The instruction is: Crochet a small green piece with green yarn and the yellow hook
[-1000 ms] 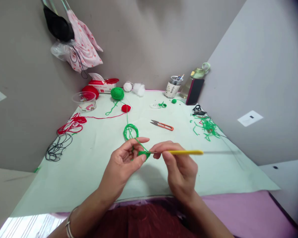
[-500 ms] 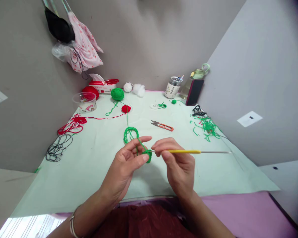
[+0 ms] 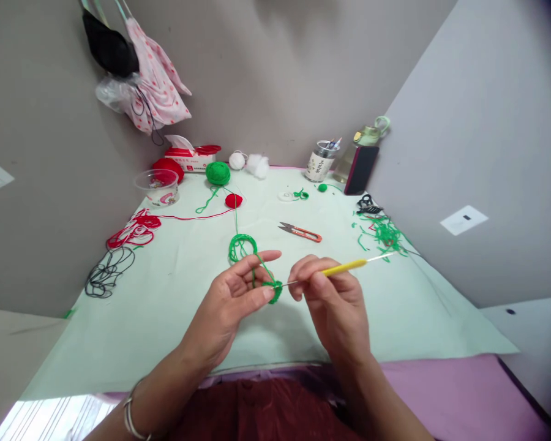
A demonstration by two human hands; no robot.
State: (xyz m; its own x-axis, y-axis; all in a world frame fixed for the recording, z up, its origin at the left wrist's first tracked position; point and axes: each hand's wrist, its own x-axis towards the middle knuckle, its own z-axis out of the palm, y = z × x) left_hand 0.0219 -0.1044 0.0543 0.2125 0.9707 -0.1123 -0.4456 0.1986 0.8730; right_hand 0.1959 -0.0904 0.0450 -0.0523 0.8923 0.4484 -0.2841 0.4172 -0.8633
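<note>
My left hand [image 3: 232,303] pinches a small green crochet piece [image 3: 276,293] between thumb and fingers, its index finger stretched out with green yarn running over it. In my right hand [image 3: 335,300] is a crochet hook [image 3: 344,268] with a yellow handle, gripped between thumb and fingers. The hook's metal tip reaches left to the top of the crochet piece; whether it sits inside a loop is too small to tell. Just beyond my left hand lies a ring of coiled green yarn [image 3: 242,248], with a strand leading back toward the green yarn ball [image 3: 218,173].
Orange thread snips [image 3: 300,232] lie beyond my hands. Green yarn scraps [image 3: 386,234] are at right, near a leaning phone [image 3: 361,170] and a pen jar [image 3: 320,164]. Red yarn [image 3: 138,229], black cord [image 3: 108,274] and a plastic tub [image 3: 158,188] line the left side.
The hook has tilted, its back end rising and swinging away from me. My right hand has shifted slightly right, while my left hand keeps its hold almost unmoved.
</note>
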